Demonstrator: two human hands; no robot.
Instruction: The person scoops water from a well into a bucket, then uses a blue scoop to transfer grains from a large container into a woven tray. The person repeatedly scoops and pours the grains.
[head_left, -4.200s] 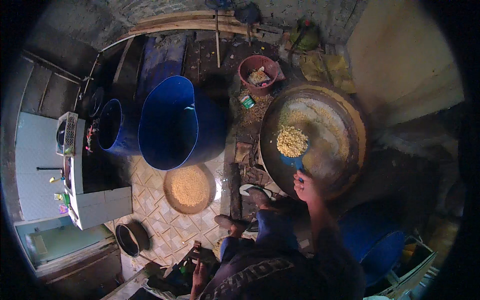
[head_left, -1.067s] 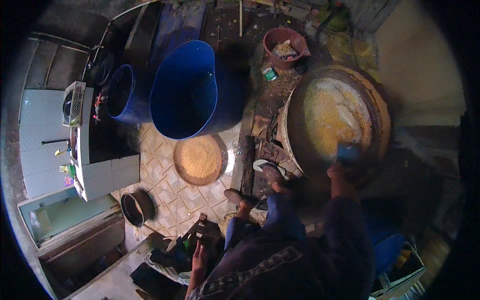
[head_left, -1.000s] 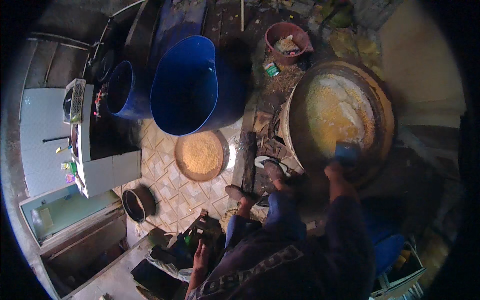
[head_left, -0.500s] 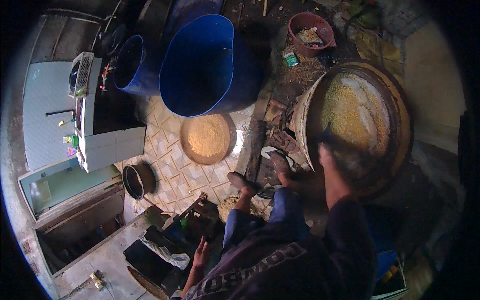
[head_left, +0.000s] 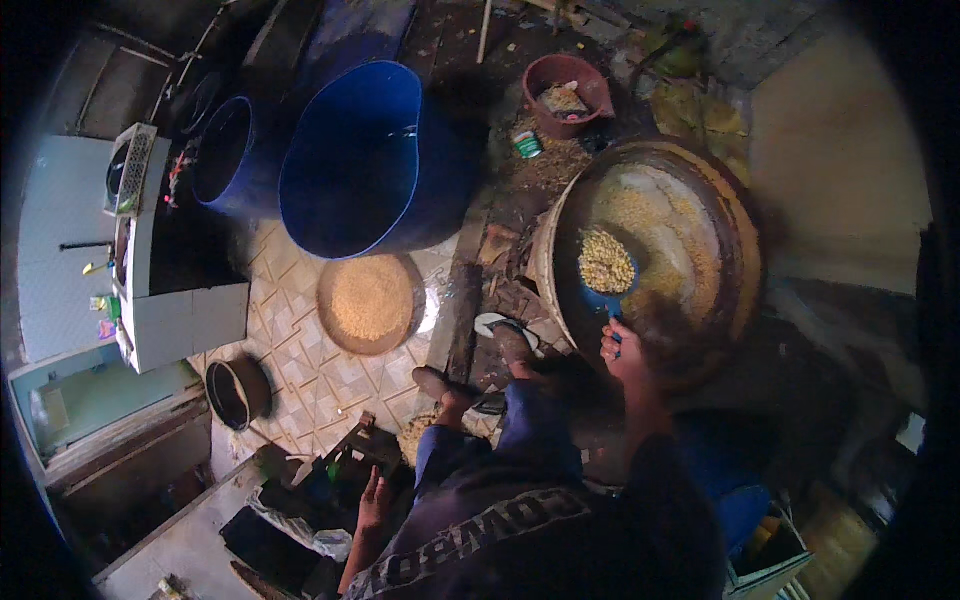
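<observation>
Dim workroom, patterned tile floor [head_left: 290,305]. Item: one blue scoop [head_left: 602,299], heaped with pale kernels [head_left: 605,262], held above the large round pot [head_left: 548,258]. Right hand [head_left: 622,350]: fingers closed round the scoop's handle. Handling: scoop best kept level, wrist firm, as the heaped load likely spills at a tilt; a pause over the pot would let strays drop back. Left hand [head_left: 373,504]: fingers loosely extended, nothing visibly held. Outlying: round tray [head_left: 370,348] of similar kernels; blue barrel [head_left: 445,190].
</observation>
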